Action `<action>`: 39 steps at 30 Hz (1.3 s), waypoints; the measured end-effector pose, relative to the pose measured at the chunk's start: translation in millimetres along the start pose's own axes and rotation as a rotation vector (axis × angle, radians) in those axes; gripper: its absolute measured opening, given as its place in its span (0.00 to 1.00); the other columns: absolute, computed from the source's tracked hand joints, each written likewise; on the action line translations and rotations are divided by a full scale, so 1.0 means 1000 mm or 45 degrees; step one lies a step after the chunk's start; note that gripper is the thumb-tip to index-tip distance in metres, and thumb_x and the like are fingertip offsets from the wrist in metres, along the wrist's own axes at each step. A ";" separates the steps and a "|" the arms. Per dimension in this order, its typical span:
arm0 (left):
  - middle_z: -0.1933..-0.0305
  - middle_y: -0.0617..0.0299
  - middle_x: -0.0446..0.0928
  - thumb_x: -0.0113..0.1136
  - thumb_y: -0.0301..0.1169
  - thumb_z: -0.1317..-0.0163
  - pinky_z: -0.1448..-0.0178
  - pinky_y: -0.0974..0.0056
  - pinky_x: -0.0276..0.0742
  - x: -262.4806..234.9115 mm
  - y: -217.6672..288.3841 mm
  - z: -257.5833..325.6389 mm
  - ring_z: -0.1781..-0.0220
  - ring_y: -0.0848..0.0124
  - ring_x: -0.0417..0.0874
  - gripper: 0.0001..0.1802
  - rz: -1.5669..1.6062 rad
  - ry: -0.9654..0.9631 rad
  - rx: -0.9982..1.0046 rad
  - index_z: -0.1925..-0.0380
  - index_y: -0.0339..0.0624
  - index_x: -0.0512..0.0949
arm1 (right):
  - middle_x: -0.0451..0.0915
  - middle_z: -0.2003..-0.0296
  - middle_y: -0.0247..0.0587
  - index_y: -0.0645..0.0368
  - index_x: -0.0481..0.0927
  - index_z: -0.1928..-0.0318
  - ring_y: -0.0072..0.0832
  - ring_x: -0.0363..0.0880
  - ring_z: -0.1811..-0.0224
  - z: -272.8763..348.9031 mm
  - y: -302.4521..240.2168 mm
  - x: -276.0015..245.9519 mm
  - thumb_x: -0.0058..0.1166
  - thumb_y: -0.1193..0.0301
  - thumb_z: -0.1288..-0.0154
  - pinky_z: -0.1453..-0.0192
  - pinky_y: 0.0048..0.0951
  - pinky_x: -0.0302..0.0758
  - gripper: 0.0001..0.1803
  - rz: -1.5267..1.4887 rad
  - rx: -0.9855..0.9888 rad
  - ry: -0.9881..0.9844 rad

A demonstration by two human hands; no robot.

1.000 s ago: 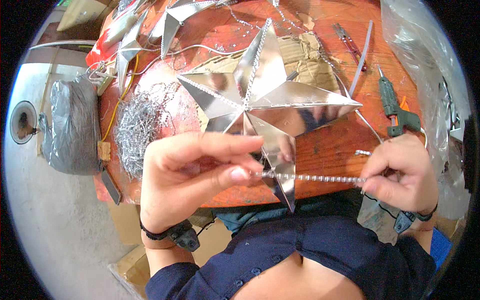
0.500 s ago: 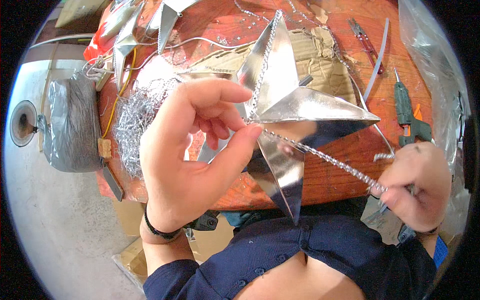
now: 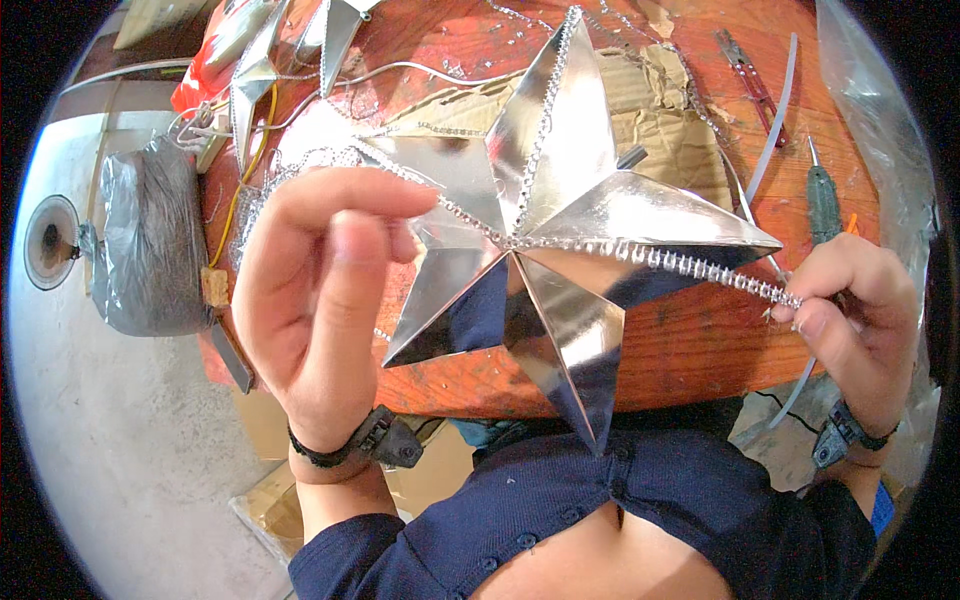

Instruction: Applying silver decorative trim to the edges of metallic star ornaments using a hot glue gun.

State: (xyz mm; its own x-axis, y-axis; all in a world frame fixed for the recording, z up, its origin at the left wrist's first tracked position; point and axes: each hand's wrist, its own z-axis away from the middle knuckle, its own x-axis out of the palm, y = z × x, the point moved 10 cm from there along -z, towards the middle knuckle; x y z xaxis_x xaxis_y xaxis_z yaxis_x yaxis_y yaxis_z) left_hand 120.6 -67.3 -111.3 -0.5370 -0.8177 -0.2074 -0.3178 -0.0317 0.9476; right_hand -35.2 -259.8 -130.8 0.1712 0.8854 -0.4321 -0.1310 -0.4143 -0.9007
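Mostly covered tangle: the left hand (image 3: 315, 290) is blocking much of a heap of silver strands (image 3: 335, 157), and glare is washing out part of what shows.
Glue gun: the green tool (image 3: 823, 200) is showing its nozzle and upper body, while the right hand (image 3: 862, 320) is hiding its lower part.
Cut-off stars: smaller silver stars (image 3: 345, 45) are running out of view along the top edge.
Left grip: the fingers are curling loosely, thumb and forefinger parted, with nothing visible between them; the forefinger is pointing toward the trimmed left arm of the star, and whether it is touching cannot be told.
Right grip: thumb and forefinger are pinching the end of a silver trim (image 3: 690, 264) closely, and the other fingers are folding out of sight.
Trim: it is stretching from the star's centre across its right arm.
Star: the large silver star (image 3: 565, 285) is lying partly over cardboard (image 3: 660, 110) on the red-brown table (image 3: 700, 350), its lowest point reaching past the near edge.
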 end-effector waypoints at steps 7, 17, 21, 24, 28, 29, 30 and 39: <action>0.67 0.58 0.73 0.26 0.65 0.40 0.60 0.63 0.68 0.015 0.024 0.018 0.66 0.64 0.72 0.42 -0.938 -0.231 0.555 0.68 0.41 0.82 | 0.73 0.75 0.39 0.63 0.73 0.70 0.24 0.70 0.73 0.003 0.002 0.000 0.48 0.77 0.46 0.67 0.22 0.65 0.03 0.041 0.078 -0.033; 0.59 0.61 0.71 0.17 0.75 0.51 0.56 0.62 0.65 0.040 0.023 0.028 0.59 0.65 0.68 0.52 -1.231 -0.398 0.891 0.65 0.48 0.84 | 0.73 0.74 0.38 0.63 0.74 0.71 0.22 0.70 0.72 0.004 0.007 -0.002 0.48 0.78 0.45 0.67 0.21 0.64 0.02 0.075 0.051 0.060; 0.60 0.63 0.71 0.20 0.76 0.54 0.55 0.60 0.67 0.046 0.027 0.042 0.59 0.64 0.69 0.50 -1.467 -0.397 1.008 0.66 0.51 0.84 | 0.72 0.76 0.36 0.63 0.73 0.73 0.21 0.69 0.74 0.000 0.022 -0.001 0.49 0.78 0.45 0.69 0.20 0.63 0.02 0.081 0.085 0.082; 0.61 0.63 0.71 0.23 0.75 0.54 0.56 0.60 0.67 0.049 0.026 0.041 0.59 0.64 0.70 0.49 -1.543 -0.415 1.029 0.67 0.51 0.85 | 0.71 0.77 0.33 0.63 0.73 0.75 0.19 0.68 0.75 0.002 0.029 -0.006 0.51 0.79 0.46 0.71 0.20 0.62 0.03 0.100 0.104 0.121; 0.63 0.65 0.72 0.28 0.71 0.46 0.62 0.62 0.69 0.041 0.028 0.039 0.66 0.66 0.71 0.43 -1.303 -0.331 1.020 0.65 0.49 0.84 | 0.70 0.76 0.33 0.62 0.72 0.75 0.18 0.67 0.73 0.003 0.030 -0.015 0.51 0.78 0.46 0.69 0.19 0.62 0.03 0.169 0.113 0.131; 0.63 0.65 0.72 0.28 0.71 0.46 0.62 0.62 0.69 0.041 0.023 0.040 0.66 0.66 0.71 0.43 -1.301 -0.333 1.021 0.65 0.49 0.84 | 0.70 0.76 0.33 0.62 0.72 0.75 0.18 0.67 0.73 0.002 0.032 -0.016 0.51 0.78 0.46 0.69 0.19 0.62 0.03 0.169 0.115 0.133; 0.63 0.63 0.72 0.27 0.71 0.47 0.63 0.62 0.70 0.031 0.024 0.039 0.66 0.65 0.72 0.45 -1.120 -0.231 0.994 0.65 0.46 0.83 | 0.70 0.76 0.33 0.62 0.72 0.75 0.18 0.67 0.73 0.003 0.033 -0.017 0.51 0.78 0.46 0.68 0.19 0.61 0.03 0.173 0.103 0.157; 0.55 0.55 0.74 0.22 0.73 0.50 0.52 0.57 0.72 0.042 0.019 0.038 0.57 0.57 0.75 0.49 -1.075 -0.378 0.859 0.65 0.46 0.83 | 0.67 0.74 0.28 0.61 0.71 0.72 0.12 0.63 0.74 -0.001 0.047 -0.016 0.50 0.74 0.40 0.70 0.15 0.58 0.05 0.113 0.194 0.110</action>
State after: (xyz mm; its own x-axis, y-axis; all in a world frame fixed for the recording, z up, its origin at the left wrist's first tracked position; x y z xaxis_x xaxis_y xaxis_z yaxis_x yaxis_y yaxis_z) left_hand 62.8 -80.4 -111.1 -0.0854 -0.5087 -0.8567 -0.9783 -0.1199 0.1688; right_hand -42.9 -294.3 -166.5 0.2350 0.8225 -0.5179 -0.2948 -0.4474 -0.8443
